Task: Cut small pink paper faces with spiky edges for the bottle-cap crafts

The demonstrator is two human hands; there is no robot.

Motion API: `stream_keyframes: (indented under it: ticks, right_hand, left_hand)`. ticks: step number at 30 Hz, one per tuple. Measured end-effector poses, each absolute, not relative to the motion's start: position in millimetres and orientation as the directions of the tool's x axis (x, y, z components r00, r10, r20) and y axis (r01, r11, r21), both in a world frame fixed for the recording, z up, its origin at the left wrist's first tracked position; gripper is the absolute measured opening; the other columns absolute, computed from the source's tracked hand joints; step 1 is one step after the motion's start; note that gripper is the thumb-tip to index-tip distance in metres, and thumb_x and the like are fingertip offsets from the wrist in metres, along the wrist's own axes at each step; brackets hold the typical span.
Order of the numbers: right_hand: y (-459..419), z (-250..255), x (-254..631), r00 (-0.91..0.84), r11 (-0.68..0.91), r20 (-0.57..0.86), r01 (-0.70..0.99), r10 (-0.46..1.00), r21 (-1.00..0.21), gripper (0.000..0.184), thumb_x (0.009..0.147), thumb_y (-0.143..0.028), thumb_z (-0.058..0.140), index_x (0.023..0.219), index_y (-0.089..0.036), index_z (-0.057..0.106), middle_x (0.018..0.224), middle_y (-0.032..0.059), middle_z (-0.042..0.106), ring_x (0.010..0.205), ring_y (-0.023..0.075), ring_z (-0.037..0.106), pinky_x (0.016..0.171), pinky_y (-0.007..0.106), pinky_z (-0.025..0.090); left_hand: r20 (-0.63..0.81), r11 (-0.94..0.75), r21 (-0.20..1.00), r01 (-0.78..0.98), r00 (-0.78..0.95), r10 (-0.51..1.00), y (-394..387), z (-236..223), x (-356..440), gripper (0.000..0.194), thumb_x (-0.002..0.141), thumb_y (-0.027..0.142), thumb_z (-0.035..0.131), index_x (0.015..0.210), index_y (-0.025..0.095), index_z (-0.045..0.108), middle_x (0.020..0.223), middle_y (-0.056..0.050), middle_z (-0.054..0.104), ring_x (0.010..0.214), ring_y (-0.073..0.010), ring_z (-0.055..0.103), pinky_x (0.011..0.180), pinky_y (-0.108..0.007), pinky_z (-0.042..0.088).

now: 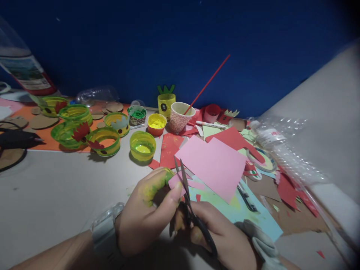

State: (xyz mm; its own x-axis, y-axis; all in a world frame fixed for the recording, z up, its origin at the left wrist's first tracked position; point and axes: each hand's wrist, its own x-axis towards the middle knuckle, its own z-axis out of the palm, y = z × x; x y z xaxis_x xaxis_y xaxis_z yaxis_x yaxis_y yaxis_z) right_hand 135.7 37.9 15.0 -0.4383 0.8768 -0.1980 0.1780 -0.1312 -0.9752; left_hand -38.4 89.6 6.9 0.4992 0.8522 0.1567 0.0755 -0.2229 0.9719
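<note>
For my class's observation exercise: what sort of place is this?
Probably a craft table, judging by the scissors in the right hand, the cup of what looks like yellow paint, and the pink paper sheet.

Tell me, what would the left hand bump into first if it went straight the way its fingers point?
Most likely the scissors in the right hand: they cross just ahead of the left hand, at the small pink piece it holds, though depth is hard to judge here.

We can make out no words: red characters (272,134) on the clear bottle (294,160) and print (41,80) on the big bottle (26,69) are too blurred.
</note>
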Motion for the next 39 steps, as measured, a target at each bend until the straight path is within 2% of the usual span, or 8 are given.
stream_keyframes:
  ticks: [3,8,13,18,22,25,28,39]
  right_hand:
    - [37.4,15.7,134.5,-0.434,-0.12,-0.191,0.186,0.881,-0.975,0.053,0.085,-0.068,0.051,0.076,-0.016,0.058,0.073,-0.0023,0.049,0.066,0.0123,0.042,0.061,0.022,0.035]
    - [36.4,17.2,135.4,-0.436,-0.13,-0.226,0.241,0.871,-0.962,0.058,0.082,-0.073,0.05,0.078,-0.016,0.06,0.071,-0.0016,0.052,0.065,0.0131,0.045,0.06,0.024,0.036]
    - [35.4,14.0,133.2,-0.393,-0.166,-0.25,0.235,0.885,-0.958,0.061,0.081,-0.074,0.052,0.08,-0.015,0.063,0.071,-0.0002,0.054,0.065,0.0139,0.046,0.061,0.026,0.036]
    - [36.7,7.5,127.7,-0.135,-0.219,-0.234,0.116,0.963,-0.969,0.04,0.082,-0.055,0.067,0.085,-0.015,0.061,0.069,-0.0026,0.049,0.06,0.0119,0.042,0.056,0.024,0.036]
    - [38.1,7.4,126.4,0.102,-0.13,-0.119,0.103,0.988,-0.986,0.024,0.084,-0.034,0.065,0.101,-0.017,0.061,0.069,-0.0037,0.049,0.056,0.0104,0.044,0.053,0.023,0.039]
    - [35.9,8.0,125.0,0.139,-0.058,-0.038,0.147,0.99,-0.987,0.021,0.083,-0.027,0.064,0.1,-0.017,0.062,0.066,-0.0039,0.051,0.053,0.0099,0.045,0.05,0.022,0.039]
    - [34.2,8.5,123.3,0.19,-0.048,-0.012,0.182,0.982,-0.982,0.015,0.081,-0.029,0.066,0.089,-0.017,0.063,0.064,-0.0032,0.052,0.052,0.0102,0.046,0.048,0.021,0.039]
    - [36.3,15.2,125.7,0.131,-0.094,-0.07,0.184,0.989,-0.978,0.017,0.083,-0.027,0.065,0.073,-0.018,0.056,0.057,-0.0057,0.045,0.049,0.009,0.037,0.046,0.022,0.031]
  left_hand:
    - [0.172,-0.244,0.966,0.084,0.494,0.852,88.7,6.1,-38.5,0.027,0.099,0.028,0.045,0.074,0.019,0.05,0.087,0.001,0.058,0.078,-0.0111,0.052,0.069,-0.022,0.042]
    - [0.254,-0.311,0.944,0.107,0.36,0.897,88.6,9.8,-36.7,0.026,0.098,0.024,0.047,0.072,0.02,0.049,0.071,0.003,0.052,0.067,-0.009,0.05,0.063,-0.018,0.042]
    - [0.205,-0.227,0.972,0.057,0.265,0.942,91.1,10.0,-36.3,0.029,0.099,0.028,0.043,0.072,0.02,0.051,0.068,0.003,0.053,0.063,-0.0087,0.053,0.06,-0.017,0.045]
    - [0.027,-0.051,0.997,0.058,0.353,0.935,94.1,5.3,-34.9,0.032,0.098,0.037,0.045,0.073,0.019,0.053,0.063,0.003,0.053,0.057,-0.01,0.05,0.054,-0.019,0.043]
    - [-0.046,0.037,0.999,0.027,0.559,0.828,94.5,7.5,-32.5,0.026,0.098,0.039,0.045,0.091,0.02,0.061,0.073,0.002,0.059,0.065,-0.0109,0.052,0.06,-0.02,0.044]
    - [-0.019,-0.002,0.999,0.033,0.615,0.789,94.3,10.5,-31.4,0.024,0.098,0.036,0.045,0.091,0.019,0.061,0.076,0.001,0.059,0.072,-0.0114,0.054,0.069,-0.02,0.046]
    - [-0.01,-0.043,0.997,0.07,0.626,0.78,94.1,11.8,-30.3,0.027,0.097,0.034,0.045,0.081,0.017,0.058,0.073,0.0,0.057,0.069,-0.0117,0.053,0.064,-0.019,0.045]
    - [0.017,-0.16,0.973,0.166,0.64,0.768,93.9,10.9,-29.3,0.032,0.098,0.035,0.043,0.077,0.015,0.056,0.07,-0.001,0.056,0.064,-0.0119,0.05,0.06,-0.021,0.041]
